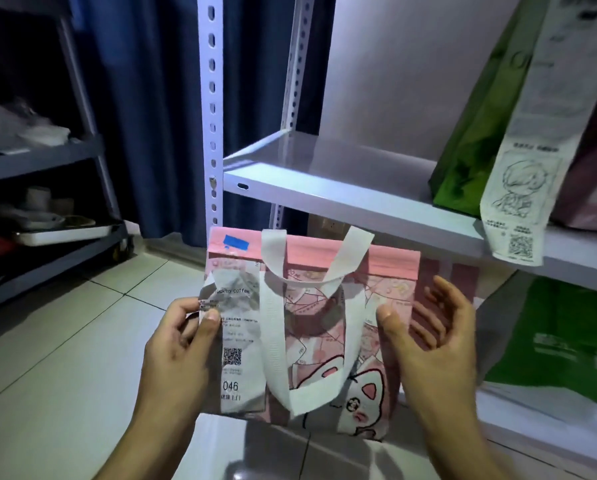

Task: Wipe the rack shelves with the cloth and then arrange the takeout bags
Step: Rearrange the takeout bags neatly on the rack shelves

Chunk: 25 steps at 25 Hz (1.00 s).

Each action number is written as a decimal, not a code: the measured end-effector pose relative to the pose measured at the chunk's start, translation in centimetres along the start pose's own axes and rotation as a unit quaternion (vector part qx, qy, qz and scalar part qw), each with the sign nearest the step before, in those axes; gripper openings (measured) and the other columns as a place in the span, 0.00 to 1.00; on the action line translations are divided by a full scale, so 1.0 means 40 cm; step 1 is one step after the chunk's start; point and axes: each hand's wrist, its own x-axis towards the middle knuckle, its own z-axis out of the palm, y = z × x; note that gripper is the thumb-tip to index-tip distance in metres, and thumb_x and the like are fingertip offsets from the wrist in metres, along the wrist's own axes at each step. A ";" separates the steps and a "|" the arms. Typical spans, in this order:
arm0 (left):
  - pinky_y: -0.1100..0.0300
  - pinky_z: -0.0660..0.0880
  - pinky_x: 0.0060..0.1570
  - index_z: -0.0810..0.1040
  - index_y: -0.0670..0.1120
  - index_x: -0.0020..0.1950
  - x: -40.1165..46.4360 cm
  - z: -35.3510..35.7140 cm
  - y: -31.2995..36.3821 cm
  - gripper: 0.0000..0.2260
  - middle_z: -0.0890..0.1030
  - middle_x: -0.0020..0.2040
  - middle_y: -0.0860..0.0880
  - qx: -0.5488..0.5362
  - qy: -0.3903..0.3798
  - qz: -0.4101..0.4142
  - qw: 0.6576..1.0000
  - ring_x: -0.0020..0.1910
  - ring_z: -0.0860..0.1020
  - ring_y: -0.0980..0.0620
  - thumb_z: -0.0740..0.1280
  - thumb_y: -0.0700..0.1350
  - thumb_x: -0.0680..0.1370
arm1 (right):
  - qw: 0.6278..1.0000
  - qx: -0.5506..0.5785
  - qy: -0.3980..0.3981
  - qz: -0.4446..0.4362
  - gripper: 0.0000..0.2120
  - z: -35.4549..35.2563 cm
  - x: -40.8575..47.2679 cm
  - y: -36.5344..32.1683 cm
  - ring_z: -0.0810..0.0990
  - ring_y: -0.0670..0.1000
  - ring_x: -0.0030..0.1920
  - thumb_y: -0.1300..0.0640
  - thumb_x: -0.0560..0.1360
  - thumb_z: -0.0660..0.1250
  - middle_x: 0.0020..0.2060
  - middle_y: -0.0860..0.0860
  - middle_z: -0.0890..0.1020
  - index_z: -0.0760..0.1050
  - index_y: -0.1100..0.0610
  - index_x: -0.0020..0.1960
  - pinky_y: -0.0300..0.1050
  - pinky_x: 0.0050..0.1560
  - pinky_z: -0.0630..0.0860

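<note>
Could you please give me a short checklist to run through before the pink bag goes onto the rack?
1. Left hand pinches the receipt on the pink bag: ok.
2. Right hand gripping the bag: not ok, its fingers are spread open.
3. Free space on the upper shelf left of the green bag: ok.
4. Bag top folded shut: ok.
5. Shelf wiped: cannot tell.

We see dim bluish light, glare on the floor tiles [272,448], motion blur and edge warping right of our hands.
</note>
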 end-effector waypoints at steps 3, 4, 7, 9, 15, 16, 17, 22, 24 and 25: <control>0.61 0.78 0.29 0.80 0.53 0.51 0.003 -0.004 0.088 0.06 0.87 0.47 0.47 -0.036 0.009 -0.002 0.999 0.39 0.85 0.51 0.63 0.45 0.82 | 0.999 0.029 -0.036 0.011 0.15 0.022 -0.056 -0.020 0.82 0.42 0.55 0.40 0.69 0.70 0.53 0.39 0.84 0.77 0.37 0.56 0.51 0.60 0.79; 0.61 0.78 0.27 0.80 0.52 0.50 0.008 -0.002 0.119 0.06 0.87 0.46 0.47 -0.043 0.014 0.003 0.999 0.38 0.85 0.52 0.63 0.44 0.82 | 0.998 0.038 -0.041 -0.004 0.09 0.030 -0.060 -0.041 0.83 0.43 0.53 0.44 0.73 0.69 0.51 0.40 0.85 0.79 0.38 0.53 0.49 0.58 0.80; 0.61 0.77 0.25 0.79 0.48 0.52 0.029 0.004 0.223 0.05 0.87 0.42 0.47 -0.051 0.032 0.018 0.998 0.33 0.83 0.54 0.64 0.43 0.82 | 0.994 0.095 -0.050 -0.035 0.09 0.036 -0.038 -0.138 0.86 0.50 0.49 0.55 0.78 0.68 0.46 0.47 0.87 0.82 0.40 0.50 0.50 0.51 0.82; 0.60 0.78 0.28 0.80 0.46 0.54 0.049 0.007 0.293 0.05 0.87 0.43 0.46 -0.044 0.036 0.034 0.998 0.34 0.83 0.53 0.64 0.43 0.82 | 0.986 0.149 -0.047 -0.051 0.07 0.031 -0.010 -0.218 0.86 0.52 0.46 0.53 0.76 0.69 0.45 0.50 0.88 0.83 0.43 0.50 0.48 0.45 0.83; 0.55 0.80 0.33 0.81 0.48 0.54 0.168 0.117 0.503 0.05 0.87 0.44 0.46 -0.037 0.020 0.150 0.988 0.39 0.84 0.50 0.66 0.44 0.81 | 0.963 0.230 -0.006 -0.138 0.08 0.008 0.153 -0.429 0.86 0.45 0.41 0.55 0.78 0.70 0.41 0.47 0.88 0.84 0.44 0.45 0.37 0.39 0.81; 0.54 0.82 0.38 0.81 0.48 0.55 0.194 0.144 0.522 0.05 0.87 0.44 0.47 -0.028 0.016 0.170 0.985 0.41 0.84 0.51 0.66 0.43 0.81 | 0.961 0.231 0.018 -0.153 0.09 0.010 0.185 -0.447 0.86 0.43 0.40 0.56 0.78 0.70 0.40 0.46 0.87 0.84 0.44 0.44 0.35 0.39 0.80; 0.56 0.82 0.43 0.80 0.47 0.57 0.219 0.170 0.534 0.06 0.86 0.45 0.48 -0.015 0.008 0.188 0.982 0.43 0.84 0.52 0.66 0.42 0.81 | 0.959 0.228 0.039 -0.162 0.09 0.015 0.213 -0.457 0.85 0.42 0.40 0.56 0.78 0.71 0.39 0.44 0.87 0.84 0.44 0.44 0.34 0.40 0.80; 0.67 0.78 0.43 0.76 0.51 0.58 0.294 0.221 0.456 0.10 0.83 0.49 0.56 0.083 0.015 0.181 0.980 0.46 0.82 0.61 0.69 0.40 0.78 | 0.966 0.170 0.089 -0.175 0.06 0.067 0.314 -0.397 0.83 0.43 0.46 0.58 0.80 0.68 0.44 0.46 0.85 0.83 0.54 0.55 0.37 0.48 0.80; 0.62 0.75 0.44 0.75 0.53 0.55 0.284 0.213 0.383 0.11 0.81 0.47 0.59 0.143 0.067 0.154 0.975 0.48 0.81 0.61 0.71 0.45 0.75 | 0.968 0.137 0.104 -0.181 0.06 0.077 0.333 -0.358 0.80 0.38 0.43 0.58 0.81 0.67 0.44 0.46 0.83 0.81 0.56 0.56 0.31 0.42 0.77; 0.61 0.73 0.42 0.74 0.54 0.54 0.274 0.210 0.349 0.11 0.80 0.46 0.61 0.176 0.086 0.152 0.969 0.49 0.80 0.60 0.72 0.48 0.74 | 0.970 0.127 0.109 -0.177 0.06 0.078 0.339 -0.338 0.78 0.36 0.40 0.58 0.81 0.66 0.43 0.46 0.83 0.80 0.55 0.56 0.30 0.39 0.75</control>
